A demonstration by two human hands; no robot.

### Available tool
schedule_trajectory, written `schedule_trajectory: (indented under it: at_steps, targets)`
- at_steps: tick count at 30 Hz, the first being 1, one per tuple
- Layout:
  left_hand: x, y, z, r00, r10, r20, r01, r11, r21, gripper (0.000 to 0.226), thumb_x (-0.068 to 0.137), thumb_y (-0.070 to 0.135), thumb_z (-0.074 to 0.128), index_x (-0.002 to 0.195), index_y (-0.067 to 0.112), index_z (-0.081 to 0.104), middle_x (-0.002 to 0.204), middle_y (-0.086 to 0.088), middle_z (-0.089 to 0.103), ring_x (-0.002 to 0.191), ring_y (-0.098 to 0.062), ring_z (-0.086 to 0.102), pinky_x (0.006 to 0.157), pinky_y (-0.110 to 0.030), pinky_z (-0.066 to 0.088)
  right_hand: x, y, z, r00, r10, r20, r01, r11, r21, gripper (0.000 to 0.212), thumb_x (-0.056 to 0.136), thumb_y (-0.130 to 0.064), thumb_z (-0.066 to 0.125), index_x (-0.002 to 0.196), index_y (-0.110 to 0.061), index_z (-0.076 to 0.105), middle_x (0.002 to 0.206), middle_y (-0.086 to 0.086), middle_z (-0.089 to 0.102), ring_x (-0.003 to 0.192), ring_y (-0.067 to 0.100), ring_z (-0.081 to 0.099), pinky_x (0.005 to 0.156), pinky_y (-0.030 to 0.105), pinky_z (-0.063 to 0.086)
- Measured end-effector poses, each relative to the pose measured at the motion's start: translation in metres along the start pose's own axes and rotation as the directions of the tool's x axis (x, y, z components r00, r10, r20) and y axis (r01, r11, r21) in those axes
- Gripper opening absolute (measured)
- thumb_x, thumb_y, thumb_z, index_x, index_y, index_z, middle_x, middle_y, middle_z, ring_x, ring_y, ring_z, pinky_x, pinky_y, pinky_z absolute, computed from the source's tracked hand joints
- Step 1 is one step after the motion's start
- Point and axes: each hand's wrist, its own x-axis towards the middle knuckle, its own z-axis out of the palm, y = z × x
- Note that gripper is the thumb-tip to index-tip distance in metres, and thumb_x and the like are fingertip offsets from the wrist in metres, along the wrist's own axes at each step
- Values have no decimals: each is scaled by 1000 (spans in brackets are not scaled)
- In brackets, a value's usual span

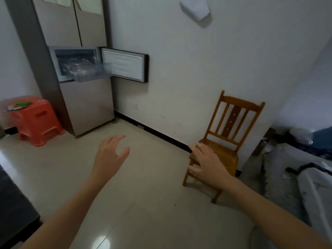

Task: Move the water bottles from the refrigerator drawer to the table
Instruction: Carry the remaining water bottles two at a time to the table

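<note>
Ahead, refrigerator drawer (92, 73) out.

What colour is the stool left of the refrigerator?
Orange-red plastic; the stool shows clearly in the head view.

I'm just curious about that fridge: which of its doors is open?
The small middle door, swung right, with the clear drawer pulled out beside it; the upper doors and lower door are shut.

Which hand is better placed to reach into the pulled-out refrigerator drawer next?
Left, probably. The left hand is open, empty and on the side of the drawer; the right hand, also empty, is over by the wooden chair.
</note>
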Motion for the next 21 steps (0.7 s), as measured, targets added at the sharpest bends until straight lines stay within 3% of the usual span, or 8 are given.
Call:
schedule_trajectory:
  at_steps: [7,12,16,21]
  targets:
    - [88,-24,43,1000,-18,-8,18,1000,-22,39,80,10,67,118,4,58,115,-19,59,109,-37,49,92,-42,37,87,39,-22,998,-2,58,8,993,-119,69,92,-43,48,147,-25,11,154,5,14,142,21,12,115,32,13]
    - [135,-33,75,999,-32,-14,32,999,-38,38,79,8,68,116,2,59,113,-20,60,105,-39,49,90,-42,37,134,62,-17,996,13,83,-3,992,-126,68,92,-45,47,147,-26,11,155,2,13,143,19,10,114,30,11]
    - [161,-31,101,999,6,43,-5,1000,-22,43,77,22,60,114,1,59,109,-21,61,99,-41,53,89,-46,39,154,81,-11,995,39,95,-30,995,-100,68,93,-43,46,147,-25,10,155,1,12,142,17,9,114,28,10]
    - [199,-11,135,999,7,53,-5,1000,-24,41,80,23,61,116,4,58,115,-18,59,103,-37,52,89,-42,39,182,116,-4,994,36,102,-29,997,-70,68,93,-43,46,147,-26,8,155,2,11,142,17,9,114,27,10]
